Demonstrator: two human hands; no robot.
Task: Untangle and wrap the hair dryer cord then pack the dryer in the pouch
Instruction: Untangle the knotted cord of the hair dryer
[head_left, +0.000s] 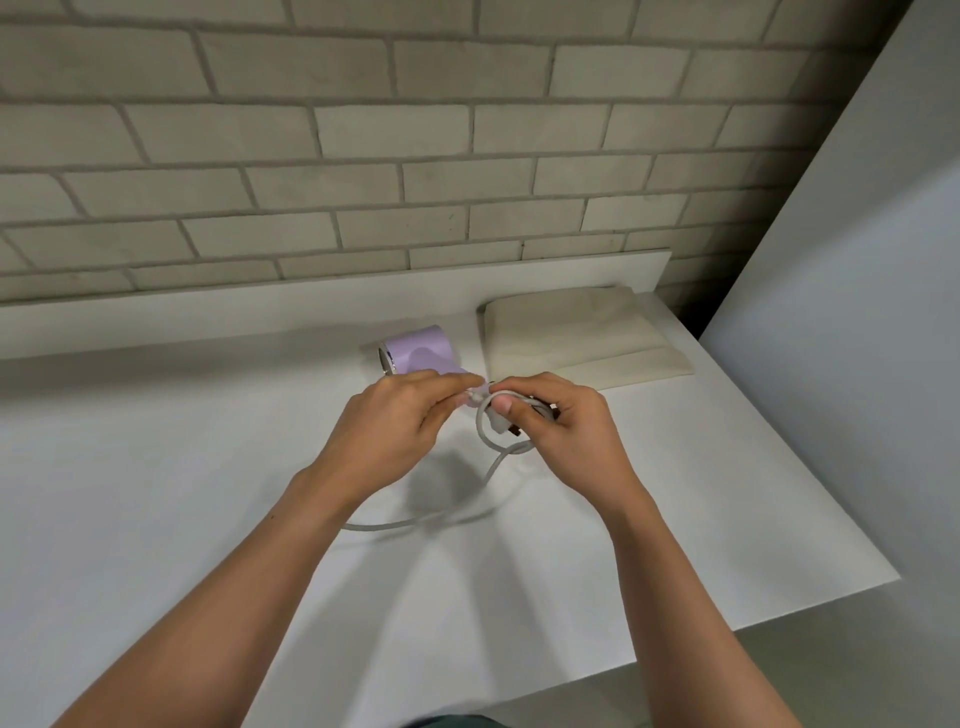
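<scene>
The left grip pinches the cord by the dryer on the worktop, the right grip holds its loop at the plug; the cord seems light and soft, so I would hold it near the stiff ends.

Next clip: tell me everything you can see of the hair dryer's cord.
The cord is pale grey, round and smooth. It forms a loop between the hands: the left hand pinches it near the lilac dryer, and the right hand grips the loop and the white plug. From the loop it trails onto the white table, curving toward the left forearm.
</scene>
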